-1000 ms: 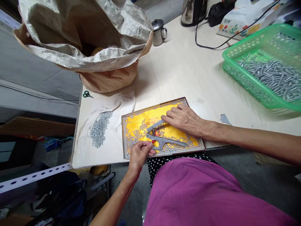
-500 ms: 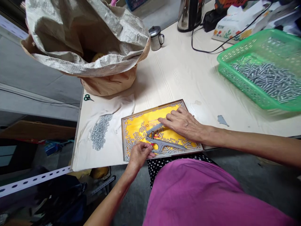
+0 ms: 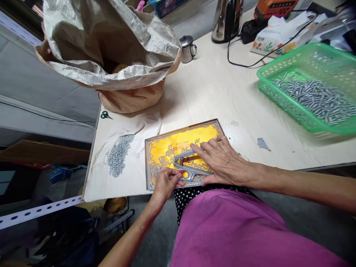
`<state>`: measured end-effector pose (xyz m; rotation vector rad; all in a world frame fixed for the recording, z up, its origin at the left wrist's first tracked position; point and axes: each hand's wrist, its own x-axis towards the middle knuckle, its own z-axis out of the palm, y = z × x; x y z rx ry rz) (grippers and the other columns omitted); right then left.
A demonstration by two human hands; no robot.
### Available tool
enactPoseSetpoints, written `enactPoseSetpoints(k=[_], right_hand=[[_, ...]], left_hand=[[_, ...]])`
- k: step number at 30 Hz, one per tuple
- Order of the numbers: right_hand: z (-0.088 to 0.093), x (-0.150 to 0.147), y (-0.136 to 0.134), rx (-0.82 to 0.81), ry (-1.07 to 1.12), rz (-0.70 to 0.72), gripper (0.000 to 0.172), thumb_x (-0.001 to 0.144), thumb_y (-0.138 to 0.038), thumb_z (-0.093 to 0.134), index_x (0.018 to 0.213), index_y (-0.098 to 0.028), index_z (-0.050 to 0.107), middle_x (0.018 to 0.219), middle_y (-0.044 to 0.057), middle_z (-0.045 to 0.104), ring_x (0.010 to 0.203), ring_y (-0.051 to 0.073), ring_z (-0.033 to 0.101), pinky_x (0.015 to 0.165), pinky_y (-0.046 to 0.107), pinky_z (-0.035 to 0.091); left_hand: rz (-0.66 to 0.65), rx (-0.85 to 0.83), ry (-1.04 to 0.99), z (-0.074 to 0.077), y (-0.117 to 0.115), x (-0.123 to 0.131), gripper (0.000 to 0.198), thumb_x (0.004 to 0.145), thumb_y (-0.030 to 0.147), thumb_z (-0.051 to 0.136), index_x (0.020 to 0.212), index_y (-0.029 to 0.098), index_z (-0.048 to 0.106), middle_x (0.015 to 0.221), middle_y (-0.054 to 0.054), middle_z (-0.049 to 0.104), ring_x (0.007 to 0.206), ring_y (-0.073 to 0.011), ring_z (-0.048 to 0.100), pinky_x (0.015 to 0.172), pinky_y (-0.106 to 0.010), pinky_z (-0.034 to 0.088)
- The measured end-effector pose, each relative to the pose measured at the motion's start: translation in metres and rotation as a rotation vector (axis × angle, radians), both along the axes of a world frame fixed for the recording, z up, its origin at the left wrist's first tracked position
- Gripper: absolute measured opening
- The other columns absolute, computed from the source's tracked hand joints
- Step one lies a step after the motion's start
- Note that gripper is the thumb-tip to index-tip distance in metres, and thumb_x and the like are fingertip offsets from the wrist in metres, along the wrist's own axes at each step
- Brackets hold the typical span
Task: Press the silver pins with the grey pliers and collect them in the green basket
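Grey spring-loaded hand pliers (image 3: 191,172) lie over a shallow tray (image 3: 145,163) with a yellow bottom. Many small metal pins (image 3: 158,167) are scattered in the tray. My left hand (image 3: 167,181) is closed in a pinch at the left end of the pliers, beside a small red part (image 3: 181,172). What its fingertips hold is too small to make out. My right hand (image 3: 222,161) spans the pliers' handles from the right, fingers over the upper handle and thumb by the lower one.
Left of the tray, a pile of small metal pieces (image 3: 119,155) lies on a white cloth (image 3: 147,128). Green-handled scissors (image 3: 105,115) are near the left edge. A large sack (image 3: 130,98), a metal cup (image 3: 187,52), a kettle (image 3: 224,22) and a green basket of metal pins (image 3: 283,105) stand behind.
My right hand has come down around the handles, its thumb now by the lower one. My left hand stays pinched at the pliers' left end. The view has shifted slightly.
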<state>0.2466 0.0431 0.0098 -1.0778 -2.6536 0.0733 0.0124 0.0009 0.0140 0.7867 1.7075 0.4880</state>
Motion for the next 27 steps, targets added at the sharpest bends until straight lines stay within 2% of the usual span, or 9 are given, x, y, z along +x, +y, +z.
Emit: enactPoseSetpoints(k=[3,11,13,15,17,19,22,24,27], right_hand=[[-0.004,0.002,-0.005,0.021,-0.04,-0.004,0.109,0.07,-0.079,0.06,0.146,-0.007,0.033,0.118,0.018,0.058,0.102,0.033,0.046,0.095,0.055,0.028],[-0.025,-0.003,-0.016,0.009,-0.043,-0.054,0.079,0.088,-0.044,0.051,0.15,-0.004,0.024,0.124,0.019,0.056,0.11,0.035,0.045,0.094,0.054,0.032],[-0.028,-0.005,-0.017,-0.009,-0.026,-0.053,0.076,0.089,-0.04,0.05,0.151,-0.005,0.024,0.12,0.018,0.057,0.108,0.034,0.047,0.093,0.052,0.033],[-0.024,-0.009,-0.016,-0.016,-0.014,-0.044,0.072,0.089,-0.035,0.05,0.15,-0.005,0.024,0.116,0.017,0.058,0.105,0.032,0.048,0.09,0.049,0.035],[-0.018,-0.014,-0.012,0.003,0.002,-0.016,0.068,0.09,-0.03,0.048,0.149,-0.006,0.025,0.116,0.016,0.059,0.104,0.031,0.049,0.087,0.046,0.036],[-0.012,-0.018,-0.009,0.048,0.012,0.027,0.063,0.09,-0.024,0.045,0.149,-0.007,0.027,0.116,0.016,0.061,0.104,0.029,0.05,0.088,0.045,0.036],[-0.01,-0.021,-0.003,0.129,0.01,0.073,0.059,0.089,-0.013,0.04,0.147,-0.006,0.031,0.119,0.016,0.062,0.104,0.028,0.052,0.091,0.044,0.037],[-0.013,-0.021,0.003,0.169,0.038,0.089,0.058,0.088,-0.009,0.037,0.146,-0.007,0.032,0.125,0.017,0.06,0.111,0.028,0.051,0.096,0.045,0.036],[-0.016,-0.021,0.015,0.186,0.055,0.068,0.05,0.089,-0.009,0.035,0.139,-0.011,0.041,0.124,0.015,0.06,0.113,0.028,0.051,0.096,0.045,0.037]], left_hand=[[-0.009,0.009,0.001,0.001,0.0,0.001,0.018,0.074,0.02,0.079,0.072,0.013,0.063,0.055,0.0,0.067,0.054,-0.0145,0.07,0.055,-0.021,0.057],[-0.084,0.064,0.044,-0.008,-0.007,-0.006,0.021,0.082,0.031,0.072,0.081,0.012,0.062,0.063,-0.004,0.068,0.059,-0.0177,0.071,0.061,-0.029,0.06],[-0.158,0.256,0.211,-0.006,-0.014,-0.005,0.026,0.085,0.033,0.068,0.097,0.011,0.062,0.085,-0.01,0.072,0.074,-0.0217,0.073,0.07,-0.037,0.061],[-0.301,0.555,0.475,-0.002,-0.019,0.001,0.042,0.084,0.029,0.07,0.12,0.013,0.057,0.118,-0.018,0.066,0.106,-0.0294,0.068,0.089,-0.049,0.057],[-0.516,0.801,0.708,0.001,-0.017,0.011,0.065,0.08,0.023,0.074,0.138,0.015,0.044,0.143,-0.02,0.049,0.137,-0.0365,0.044,0.108,-0.058,0.043],[-0.714,0.924,0.841,0.002,-0.009,0.02,0.079,0.078,0.019,0.074,0.146,0.015,0.033,0.151,-0.02,0.041,0.146,-0.0386,0.027,0.115,-0.061,0.033],[-0.859,0.98,0.906,0.0,0.009,0.026,0.076,0.079,0.014,0.067,0.146,0.011,0.03,0.142,-0.021,0.05,0.137,-0.0362,0.042,0.112,-0.056,0.039],[-0.862,0.983,0.932,0.002,0.021,0.026,0.069,0.079,0.013,0.064,0.142,0.011,0.035,0.133,-0.02,0.057,0.125,-0.0338,0.054,0.107,-0.053,0.045],[-0.833,0.967,0.969,0.01,0.034,0.026,0.058,0.081,0.015,0.063,0.136,0.014,0.043,0.128,-0.017,0.06,0.118,-0.0319,0.058,0.101,-0.05,0.049]])
